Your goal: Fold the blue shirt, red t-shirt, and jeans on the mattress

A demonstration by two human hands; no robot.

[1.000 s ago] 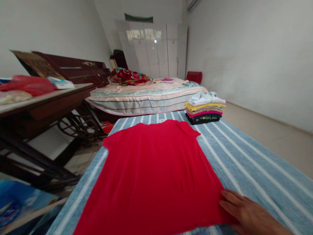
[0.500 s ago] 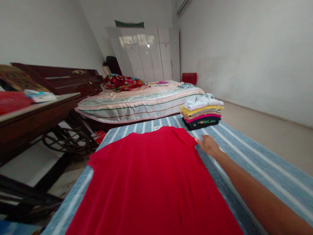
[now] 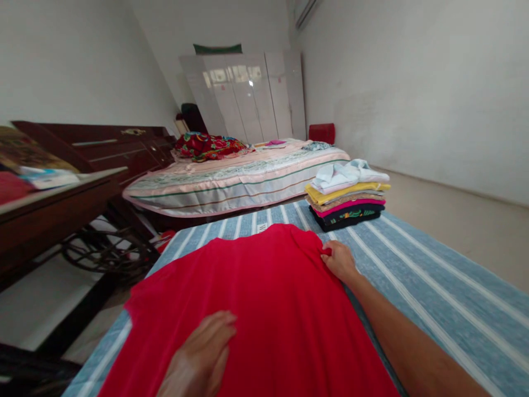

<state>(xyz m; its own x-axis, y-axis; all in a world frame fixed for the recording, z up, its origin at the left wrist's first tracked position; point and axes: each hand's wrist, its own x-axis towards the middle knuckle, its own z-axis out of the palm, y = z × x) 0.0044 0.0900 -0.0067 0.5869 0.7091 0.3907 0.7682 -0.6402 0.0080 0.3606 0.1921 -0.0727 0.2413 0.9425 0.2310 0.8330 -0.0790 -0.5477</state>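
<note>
Right hand (image 3: 341, 262) pinching red shirt (image 3: 276, 314) by sleeve (image 3: 314, 246), left hand (image 3: 202, 350) hovering loosely open over shirt. Looking light, limp; sleeve suiting grip.

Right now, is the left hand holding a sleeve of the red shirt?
No, the right hand pinches one sleeve, and the left hand is over the body of the red shirt.

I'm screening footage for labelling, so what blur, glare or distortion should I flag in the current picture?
Head view: left hand smeared, probably by motion; right hand clearer; window-like reflections and a bright spot on the wardrobe; red shirt nearly flat in tone, shadows soft; edges look stretched, wide-angle style.
</note>
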